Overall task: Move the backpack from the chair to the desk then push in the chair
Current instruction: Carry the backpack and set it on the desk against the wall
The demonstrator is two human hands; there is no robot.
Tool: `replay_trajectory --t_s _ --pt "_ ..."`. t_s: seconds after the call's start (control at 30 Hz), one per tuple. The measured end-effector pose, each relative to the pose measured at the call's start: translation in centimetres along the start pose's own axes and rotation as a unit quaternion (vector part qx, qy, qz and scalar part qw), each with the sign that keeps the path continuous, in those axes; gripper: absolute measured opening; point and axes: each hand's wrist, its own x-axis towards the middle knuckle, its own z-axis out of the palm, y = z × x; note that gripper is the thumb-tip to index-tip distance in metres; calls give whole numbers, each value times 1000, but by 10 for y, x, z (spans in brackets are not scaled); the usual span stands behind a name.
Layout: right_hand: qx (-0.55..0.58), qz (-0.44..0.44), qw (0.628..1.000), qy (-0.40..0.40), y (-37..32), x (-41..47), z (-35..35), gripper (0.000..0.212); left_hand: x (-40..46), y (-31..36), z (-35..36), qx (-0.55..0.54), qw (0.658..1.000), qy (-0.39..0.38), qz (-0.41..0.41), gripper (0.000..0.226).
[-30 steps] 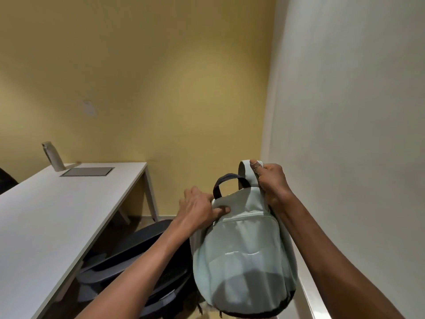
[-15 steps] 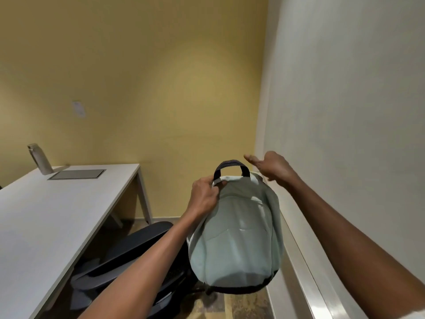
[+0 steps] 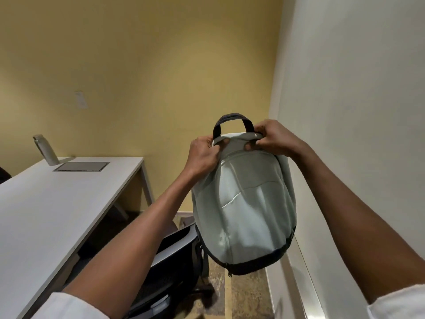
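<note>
A pale mint-grey backpack (image 3: 245, 208) with a dark loop handle and dark base hangs upright in the air, clear of the chair. My left hand (image 3: 202, 155) grips its top left edge. My right hand (image 3: 273, 140) grips its top right edge beside the handle. The dark office chair (image 3: 170, 261) stands below and to the left of the bag, partly hidden by my left forearm. The white desk (image 3: 46, 208) stretches along the left side.
A white bottle (image 3: 45, 149) and a grey inset panel (image 3: 81, 166) sit at the desk's far end. A yellow wall is ahead, a white wall with a baseboard ledge (image 3: 296, 279) close on the right. Brown patterned floor shows under the bag.
My right hand, which had let go of the bag, has come back and taken hold of its top right edge. The backpack hangs a little higher and more centred.
</note>
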Motion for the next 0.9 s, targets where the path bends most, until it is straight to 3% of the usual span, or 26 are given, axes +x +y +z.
replay_trajectory --t_s 0.27,0.57,0.9 --pt "-67 -25 995 75 12 85 2 24 78 -14 -7 1 999 30 -13 28" --pt "-54 -29 990 125 43 192 42 15 178 -77 -19 37 998 41 16 25" --pt "-47 -39 995 73 50 319 96 20 269 -153 -55 61 996 68 13 19"
